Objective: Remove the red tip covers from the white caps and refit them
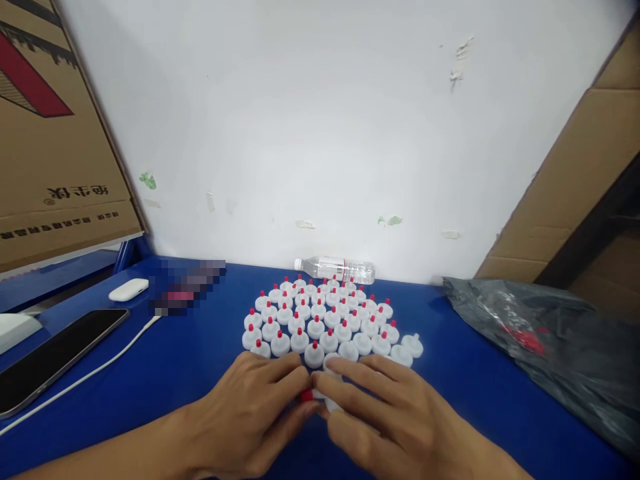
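Note:
Close to my body, both hands meet over the blue table (200, 327). My left hand (260, 407) pinches a small red tip cap (307, 395) between thumb and fingers. My right hand (390, 413) grips a white round nozzle lid (332, 404), whose narrow spout points left to the red cap; my fingers partly cover both. Just beyond my hands stand many white lids (315, 327), most with red tips pointing up. A few at the front right, such as one bare lid (413, 345), show no red tip.
A clear bottle (335, 269) lies along the wall behind the lids. At left are a phone (55, 360), a white cable (90, 372) and a white case (129, 290). A grey plastic bag (560, 380) with red pieces (525, 339) lies right. Cardboard (60, 147) flanks the table.

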The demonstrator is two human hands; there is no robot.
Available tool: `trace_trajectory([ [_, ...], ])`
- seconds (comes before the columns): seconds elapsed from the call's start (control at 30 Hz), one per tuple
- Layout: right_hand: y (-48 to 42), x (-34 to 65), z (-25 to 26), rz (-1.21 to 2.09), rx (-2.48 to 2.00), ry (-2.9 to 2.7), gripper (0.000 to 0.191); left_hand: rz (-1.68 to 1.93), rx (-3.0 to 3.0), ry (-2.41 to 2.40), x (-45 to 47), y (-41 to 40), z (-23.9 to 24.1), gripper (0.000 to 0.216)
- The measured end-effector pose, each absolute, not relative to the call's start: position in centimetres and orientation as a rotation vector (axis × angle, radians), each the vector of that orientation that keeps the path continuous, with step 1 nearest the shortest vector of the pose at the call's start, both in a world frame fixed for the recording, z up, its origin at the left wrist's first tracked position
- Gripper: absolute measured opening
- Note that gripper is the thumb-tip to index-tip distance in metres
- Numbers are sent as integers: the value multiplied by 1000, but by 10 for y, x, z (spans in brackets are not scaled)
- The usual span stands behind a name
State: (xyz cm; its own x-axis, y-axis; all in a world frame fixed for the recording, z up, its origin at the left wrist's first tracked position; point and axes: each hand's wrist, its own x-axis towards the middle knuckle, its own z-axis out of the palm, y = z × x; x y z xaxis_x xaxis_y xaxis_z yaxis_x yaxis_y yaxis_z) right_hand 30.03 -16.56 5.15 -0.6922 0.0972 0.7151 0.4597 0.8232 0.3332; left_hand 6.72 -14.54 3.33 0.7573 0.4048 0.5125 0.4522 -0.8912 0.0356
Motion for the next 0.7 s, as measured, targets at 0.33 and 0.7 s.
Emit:
trace_trajectory([
  [0.33, -157, 299, 47, -633, -394, -2302, 21, -780, -2989, -660, 69, -142, 35, 21],
  [0.7, -156, 304, 50, -712, -393, -2342, 22, -1065, -3262, -1076, 73, -146, 27, 41],
])
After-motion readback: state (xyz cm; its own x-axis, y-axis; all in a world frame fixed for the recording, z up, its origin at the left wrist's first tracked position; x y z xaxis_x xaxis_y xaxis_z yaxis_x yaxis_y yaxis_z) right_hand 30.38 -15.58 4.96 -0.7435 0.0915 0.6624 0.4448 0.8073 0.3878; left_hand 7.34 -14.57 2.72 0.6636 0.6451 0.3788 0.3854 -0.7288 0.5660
